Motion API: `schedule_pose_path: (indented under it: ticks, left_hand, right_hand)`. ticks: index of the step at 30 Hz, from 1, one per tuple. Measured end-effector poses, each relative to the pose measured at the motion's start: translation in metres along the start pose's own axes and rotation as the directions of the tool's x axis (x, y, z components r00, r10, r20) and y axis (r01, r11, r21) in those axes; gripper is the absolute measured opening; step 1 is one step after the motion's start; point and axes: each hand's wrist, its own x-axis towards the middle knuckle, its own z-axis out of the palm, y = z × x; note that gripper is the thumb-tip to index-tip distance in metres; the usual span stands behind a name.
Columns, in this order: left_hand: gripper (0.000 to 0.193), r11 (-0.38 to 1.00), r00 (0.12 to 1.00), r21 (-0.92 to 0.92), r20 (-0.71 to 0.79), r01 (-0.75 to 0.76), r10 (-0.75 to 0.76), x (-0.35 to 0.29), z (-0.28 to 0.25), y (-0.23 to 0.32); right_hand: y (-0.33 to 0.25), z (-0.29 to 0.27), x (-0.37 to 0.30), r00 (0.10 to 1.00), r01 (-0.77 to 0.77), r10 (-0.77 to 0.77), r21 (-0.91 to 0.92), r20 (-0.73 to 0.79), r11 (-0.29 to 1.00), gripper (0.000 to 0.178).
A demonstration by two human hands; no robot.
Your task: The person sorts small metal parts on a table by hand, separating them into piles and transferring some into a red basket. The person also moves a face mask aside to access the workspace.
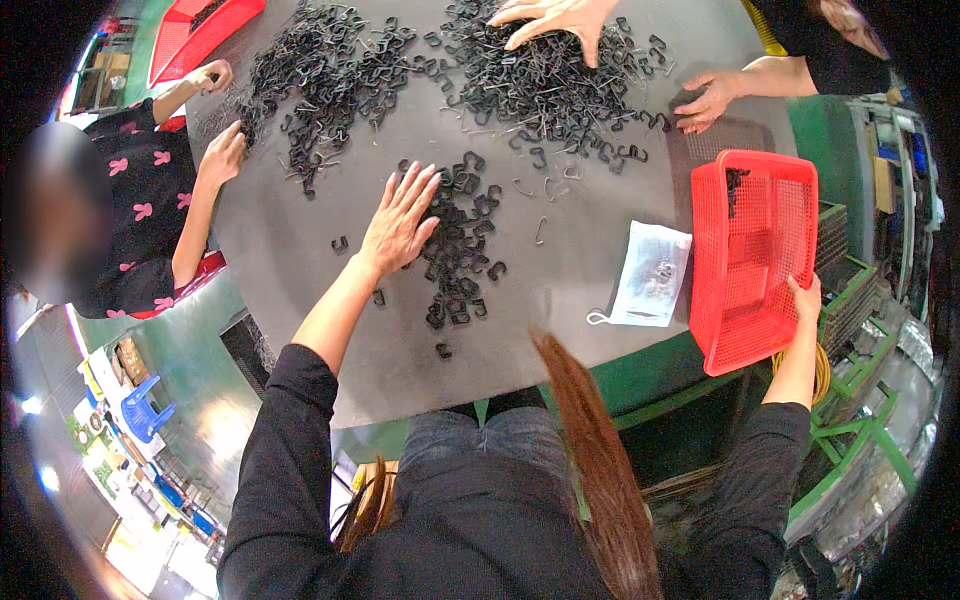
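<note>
My left hand (398,228) lies flat with fingers stretched out against the left side of a small pile of black hook-shaped clips (460,245) on the grey table. A few single clips lie apart, one of them (339,244) left of my wrist. At the table's right edge, my right hand (805,300) grips the rim of a red plastic mesh basket (708,270). The basket is tipped, its opening facing right, and some dark pieces (736,185) show inside near its far end.
Larger heaps of black clips mixed with thin metal pieces (540,90) cover the far table. A co-worker's hand (222,155) is at the left; another person's hands (706,100) are at the far right. A white face mask (652,275) lies beside the basket. Another red basket (185,45) stands far left.
</note>
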Motion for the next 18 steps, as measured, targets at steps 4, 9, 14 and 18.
schedule_pose_path:
  ticks: [4,9,14,18]
  left_hand:
    - [0.059,0.986,0.986,0.018,0.013,-0.165,0.164,0.065,0.003,0.019]
    - [0.060,0.939,0.943,0.146,0.170,-0.311,0.286,0.060,0.005,0.026]
    - [0.060,0.893,0.900,0.167,0.211,-0.418,0.382,0.032,0.011,0.033]
    - [0.061,0.866,0.860,0.073,0.181,-0.495,0.476,0.022,0.017,0.043]
  right_hand:
    - [0.032,-0.027,-0.003,0.992,-0.025,0.024,0.005,0.121,1.000,0.053]
    - [-0.004,-0.051,-0.048,0.891,-0.204,0.025,0.351,0.453,0.914,0.030]
    - [0.056,-0.101,-0.144,0.863,-0.378,0.212,0.308,0.458,0.873,0.031]
    - [0.118,-0.111,-0.282,0.834,-0.529,0.397,0.351,0.383,0.773,0.034]
